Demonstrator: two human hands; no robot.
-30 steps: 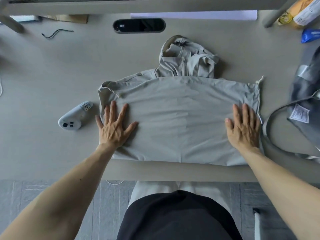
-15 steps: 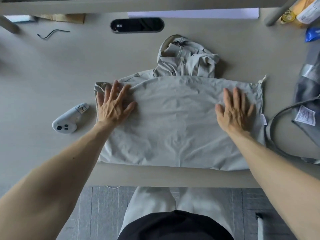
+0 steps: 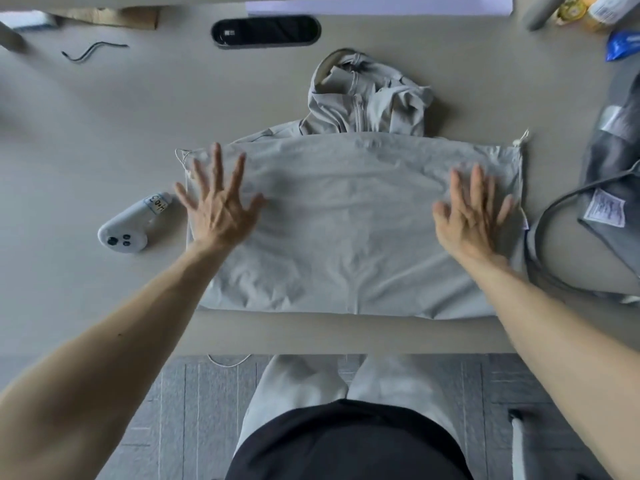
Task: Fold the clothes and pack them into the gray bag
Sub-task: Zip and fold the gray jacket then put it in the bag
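A light grey hooded jacket [image 3: 346,230] lies folded into a wide rectangle on the table, its hood [image 3: 367,98] bunched at the far side. My left hand [image 3: 216,206] is spread flat over the jacket's left part, fingers straight and apart. My right hand [image 3: 472,216] lies flat with straight fingers on the jacket's right part. The gray bag [image 3: 613,161] rests at the table's right edge, its strap [image 3: 540,237] looping toward the jacket.
A white handheld controller [image 3: 131,225] lies just left of the jacket. A black oval device [image 3: 265,31] sits at the far side, a thin black cable [image 3: 93,51] at far left, packages [image 3: 588,12] at far right. The table edge [image 3: 311,337] is near my legs.
Both hands slid over the jacket away from me and then a little back, staying flat. The left hand's fingers have spread wider. The fabric now shows faint creases.
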